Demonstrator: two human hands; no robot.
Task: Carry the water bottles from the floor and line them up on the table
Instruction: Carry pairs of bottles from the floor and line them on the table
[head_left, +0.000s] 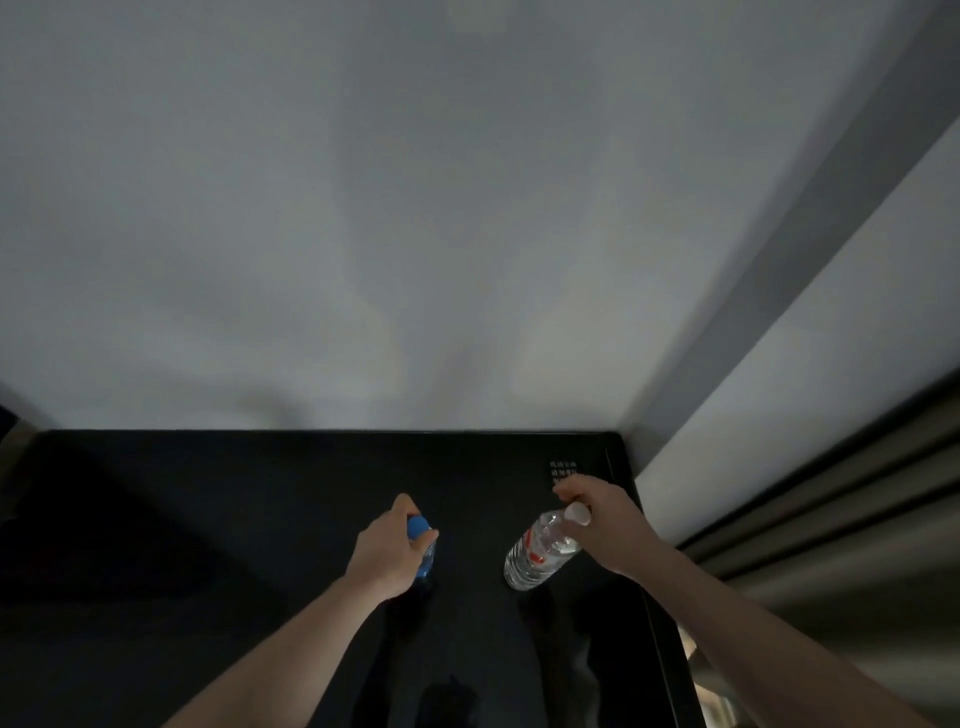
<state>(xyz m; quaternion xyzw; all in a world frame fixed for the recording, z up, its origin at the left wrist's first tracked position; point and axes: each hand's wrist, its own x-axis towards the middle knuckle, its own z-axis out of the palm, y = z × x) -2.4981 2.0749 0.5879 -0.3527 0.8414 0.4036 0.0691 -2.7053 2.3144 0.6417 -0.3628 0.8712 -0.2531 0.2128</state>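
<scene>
Head cam: my left hand is gripping a blue-capped plastic bottle, right hand is gripping a tilted white-capped clear bottle, both over the glossy black table.

A blue-capped bottle stands roughly upright over the black desk, and to its right a clear, red-labelled, white-capped bottle tilts, cap toward the right.

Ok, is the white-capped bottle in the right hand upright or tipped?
Tipped. The white-capped bottle leans, cap toward the right hand holding its neck, base angled down-left over the black table.
</scene>
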